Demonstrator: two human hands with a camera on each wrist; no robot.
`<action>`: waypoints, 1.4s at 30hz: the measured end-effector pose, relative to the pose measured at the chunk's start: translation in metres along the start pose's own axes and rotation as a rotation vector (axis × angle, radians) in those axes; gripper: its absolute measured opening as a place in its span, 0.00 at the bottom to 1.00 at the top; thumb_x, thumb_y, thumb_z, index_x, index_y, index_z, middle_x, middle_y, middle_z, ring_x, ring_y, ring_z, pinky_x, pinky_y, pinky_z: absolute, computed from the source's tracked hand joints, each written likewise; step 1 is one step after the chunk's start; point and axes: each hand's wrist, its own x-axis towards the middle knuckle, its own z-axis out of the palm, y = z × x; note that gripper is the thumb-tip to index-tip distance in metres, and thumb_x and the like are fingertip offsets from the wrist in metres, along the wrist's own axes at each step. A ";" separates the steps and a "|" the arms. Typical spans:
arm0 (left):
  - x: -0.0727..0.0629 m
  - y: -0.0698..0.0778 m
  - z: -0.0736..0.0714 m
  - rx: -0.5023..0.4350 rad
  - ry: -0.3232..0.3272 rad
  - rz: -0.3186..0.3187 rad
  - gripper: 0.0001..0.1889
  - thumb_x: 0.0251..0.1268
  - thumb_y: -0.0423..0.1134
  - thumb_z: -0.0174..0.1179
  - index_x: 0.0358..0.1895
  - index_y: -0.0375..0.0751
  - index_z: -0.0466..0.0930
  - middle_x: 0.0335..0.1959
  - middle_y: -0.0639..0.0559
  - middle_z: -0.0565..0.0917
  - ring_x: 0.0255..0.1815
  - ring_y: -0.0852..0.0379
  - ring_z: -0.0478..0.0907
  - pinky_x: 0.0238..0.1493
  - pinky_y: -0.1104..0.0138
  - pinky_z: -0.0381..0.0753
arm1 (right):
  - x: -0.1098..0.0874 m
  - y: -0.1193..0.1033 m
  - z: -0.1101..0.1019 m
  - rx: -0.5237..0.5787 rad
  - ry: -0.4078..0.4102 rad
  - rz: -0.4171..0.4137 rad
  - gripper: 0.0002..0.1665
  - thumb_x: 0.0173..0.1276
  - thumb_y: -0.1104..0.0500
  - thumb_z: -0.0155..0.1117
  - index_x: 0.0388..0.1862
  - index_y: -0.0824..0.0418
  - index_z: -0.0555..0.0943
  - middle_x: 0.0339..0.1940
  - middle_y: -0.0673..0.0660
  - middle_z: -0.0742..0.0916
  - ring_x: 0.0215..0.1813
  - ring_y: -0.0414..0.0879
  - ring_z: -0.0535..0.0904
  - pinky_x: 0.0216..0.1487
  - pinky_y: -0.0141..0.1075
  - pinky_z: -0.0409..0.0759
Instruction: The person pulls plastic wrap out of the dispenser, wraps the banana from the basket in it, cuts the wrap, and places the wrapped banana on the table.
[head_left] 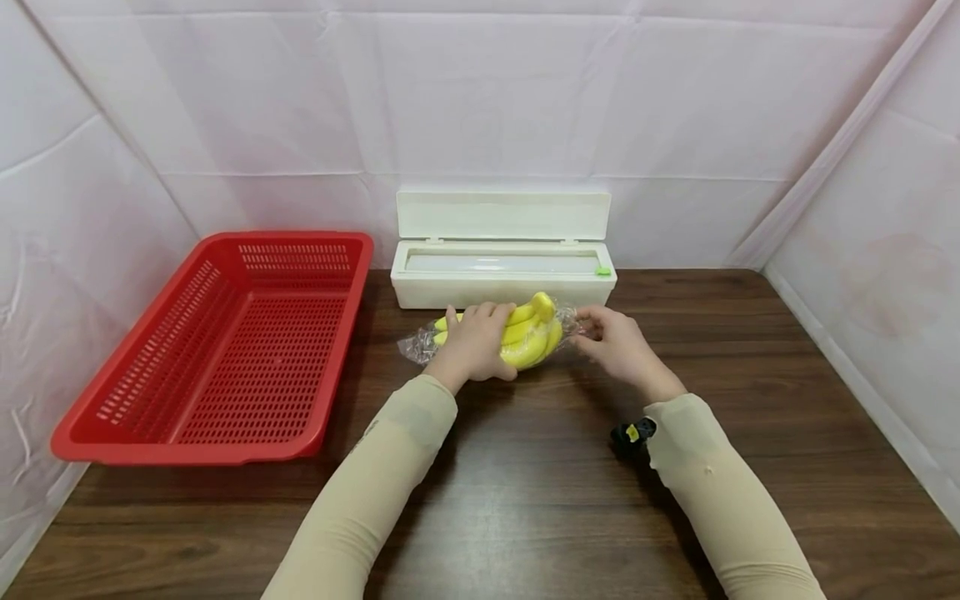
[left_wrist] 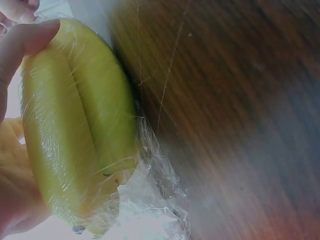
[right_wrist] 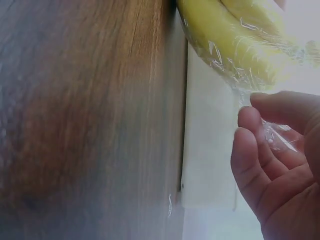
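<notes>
A bunch of yellow bananas (head_left: 531, 340), wrapped in clear plastic wrap (head_left: 417, 347), is near the middle of the table. My left hand (head_left: 474, 342) grips the bunch from above, its thumb across the fruit in the left wrist view. Crumpled film sticks out past the banana tips (left_wrist: 107, 170) on the left side. At the stem end, my right hand (head_left: 617, 343) pinches the loose gathered wrap between thumb and fingers. Part of that film (right_wrist: 275, 134) shows inside the curled fingers in the right wrist view.
Directly behind the bananas stands a white wrap dispenser box (head_left: 495, 290), its lid (head_left: 502, 215) raised and a green slider (head_left: 603, 272) at its right end. A red perforated basket (head_left: 341, 350) sits to the left. White curtains (head_left: 487, 100) enclose the dark wooden table (head_left: 510, 517).
</notes>
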 end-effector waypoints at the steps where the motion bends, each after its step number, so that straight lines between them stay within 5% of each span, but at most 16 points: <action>1: 0.000 0.000 0.000 0.002 0.001 0.000 0.52 0.43 0.53 0.72 0.73 0.50 0.53 0.70 0.47 0.63 0.70 0.43 0.59 0.69 0.36 0.41 | 0.000 0.000 0.000 0.008 0.009 -0.001 0.20 0.67 0.60 0.61 0.56 0.63 0.74 0.41 0.62 0.84 0.33 0.48 0.82 0.31 0.36 0.80; 18: 0.002 -0.001 -0.001 0.006 -0.023 0.002 0.51 0.45 0.54 0.71 0.74 0.50 0.52 0.70 0.47 0.62 0.71 0.43 0.58 0.69 0.36 0.40 | -0.001 -0.007 -0.013 0.105 -0.048 0.067 0.15 0.65 0.54 0.64 0.48 0.58 0.82 0.41 0.64 0.86 0.26 0.47 0.83 0.27 0.38 0.82; 28: 0.001 -0.001 -0.002 0.009 -0.033 0.000 0.51 0.45 0.54 0.71 0.74 0.51 0.51 0.71 0.47 0.62 0.71 0.43 0.57 0.69 0.36 0.40 | -0.002 0.004 -0.019 0.375 -0.157 0.039 0.22 0.67 0.63 0.60 0.58 0.69 0.74 0.44 0.66 0.82 0.38 0.47 0.86 0.36 0.41 0.84; 42: 0.002 -0.002 0.000 0.005 -0.031 0.004 0.51 0.45 0.54 0.71 0.74 0.51 0.51 0.70 0.47 0.62 0.71 0.43 0.58 0.69 0.37 0.39 | 0.002 0.002 -0.012 0.411 -0.033 0.033 0.14 0.65 0.59 0.63 0.43 0.70 0.78 0.36 0.61 0.85 0.35 0.46 0.85 0.35 0.39 0.84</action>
